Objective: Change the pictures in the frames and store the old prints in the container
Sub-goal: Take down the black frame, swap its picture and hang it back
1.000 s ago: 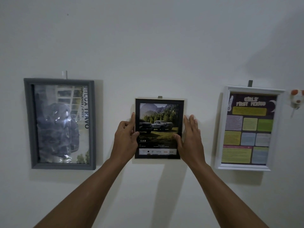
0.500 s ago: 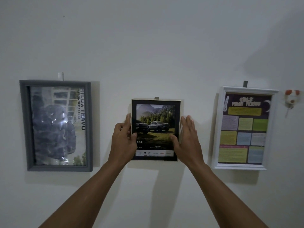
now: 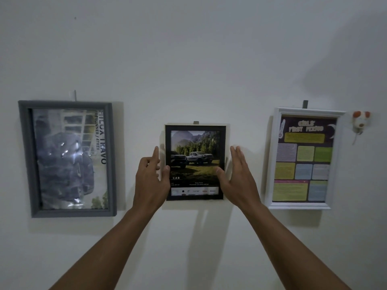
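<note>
Dimly lit, a white wall [image 3: 188, 59] fills my view. The small black frame [image 3: 195, 162] with its pickup print hangs at centre, between a larger grey frame [image 3: 71, 158] on the left and a white frame [image 3: 303, 158] on the right. My right hand [image 3: 238, 178] is spread flat, its thumb tip on the black frame's right border. My left hand [image 3: 149, 181] is half curled with the forefinger up and the thumb at the left border; I cannot tell whether it grips.

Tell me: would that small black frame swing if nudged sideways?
Probably: the black frame seems to hang from one small hook at its top centre, so it could pivot. Likely stiff and fairly light, being small and thin-edged.
</note>
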Tool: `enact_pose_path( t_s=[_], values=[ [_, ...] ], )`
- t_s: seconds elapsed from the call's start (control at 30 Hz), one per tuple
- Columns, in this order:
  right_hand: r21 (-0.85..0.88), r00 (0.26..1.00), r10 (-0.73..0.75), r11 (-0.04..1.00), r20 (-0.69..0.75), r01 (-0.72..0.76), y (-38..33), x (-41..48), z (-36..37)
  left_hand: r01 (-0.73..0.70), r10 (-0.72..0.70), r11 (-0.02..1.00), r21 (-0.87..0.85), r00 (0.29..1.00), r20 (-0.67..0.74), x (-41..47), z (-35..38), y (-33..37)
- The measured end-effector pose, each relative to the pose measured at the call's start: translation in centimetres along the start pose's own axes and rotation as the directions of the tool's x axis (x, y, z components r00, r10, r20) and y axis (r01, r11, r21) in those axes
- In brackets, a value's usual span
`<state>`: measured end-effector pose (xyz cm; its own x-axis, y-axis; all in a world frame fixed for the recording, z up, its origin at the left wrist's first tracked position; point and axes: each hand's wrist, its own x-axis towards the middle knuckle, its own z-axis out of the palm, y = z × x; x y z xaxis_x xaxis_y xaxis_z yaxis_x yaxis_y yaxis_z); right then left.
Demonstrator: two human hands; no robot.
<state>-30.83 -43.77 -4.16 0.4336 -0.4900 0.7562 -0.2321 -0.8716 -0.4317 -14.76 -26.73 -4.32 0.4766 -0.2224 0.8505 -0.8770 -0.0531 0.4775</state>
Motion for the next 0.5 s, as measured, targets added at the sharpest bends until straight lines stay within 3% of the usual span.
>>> enact_pose_path(
  t_s=[0.1, 0.27, 0.5],
  values=[
    [-0.015, 1.000, 0.011, 1.000, -0.004, -0.011, -0.1, -0.8, -1.5, -0.089, 0.088, 0.996, -0.013, 0.995, -0.038, -1.2, -0.4, 1.6],
    [-0.140, 0.997, 0.076, 0.987, -0.009, -0.076, 0.5, -2.5, -6.1, -0.239, 0.244, 0.969, -0.056, 0.963, 0.116, -2.9, 1.1, 6.4],
    [-0.236, 0.967, 0.243, 0.938, -0.076, -0.255, 5.6, -3.9, -15.0, -0.145, 0.186, 0.977, -0.154, 0.936, 0.298, -4.3, 8.5, 13.9]
  ],
)
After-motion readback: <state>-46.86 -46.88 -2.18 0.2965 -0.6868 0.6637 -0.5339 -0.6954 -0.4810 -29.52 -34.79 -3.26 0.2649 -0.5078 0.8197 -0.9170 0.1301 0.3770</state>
